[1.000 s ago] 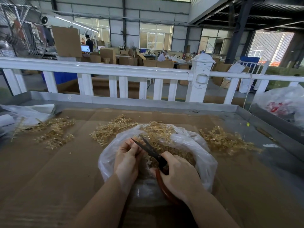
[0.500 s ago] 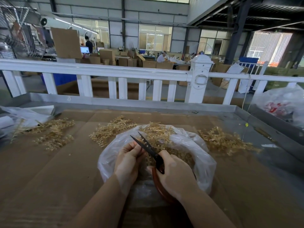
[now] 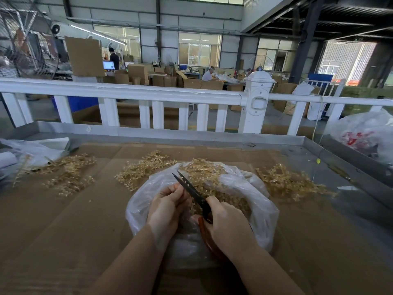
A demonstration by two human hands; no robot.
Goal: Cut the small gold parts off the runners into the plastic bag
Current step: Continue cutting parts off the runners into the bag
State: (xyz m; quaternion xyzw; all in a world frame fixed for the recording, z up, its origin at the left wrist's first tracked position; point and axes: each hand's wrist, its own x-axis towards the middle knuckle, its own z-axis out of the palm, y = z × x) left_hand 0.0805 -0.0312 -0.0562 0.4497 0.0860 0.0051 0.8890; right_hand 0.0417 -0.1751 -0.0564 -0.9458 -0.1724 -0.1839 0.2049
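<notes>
A clear plastic bag [image 3: 251, 184] lies open on the cardboard, with loose gold parts [image 3: 231, 201] heaped inside. Over its mouth my right hand [image 3: 227, 226] grips black scissors [image 3: 191, 190] with red-brown handles; the blades are slightly apart and point up-left. My left hand [image 3: 168, 207] pinches a gold runner [image 3: 192, 206] right beside the blades; most of that runner is hidden by my fingers. Piles of gold runners lie at the left [image 3: 66, 175], behind the bag [image 3: 144, 171] and at the right [image 3: 285, 182].
Brown cardboard [image 3: 63, 231] covers a metal-rimmed table [image 3: 170, 135]. Crumpled plastic [image 3: 32, 150] sits at the far left and a white bag with red print [image 3: 365, 135] at the right. A white railing [image 3: 148, 92] runs behind the table, with a workshop and people beyond.
Both hands stayed over the bag mouth. The scissors shifted slightly and the blades look a little less spread than a second ago.
</notes>
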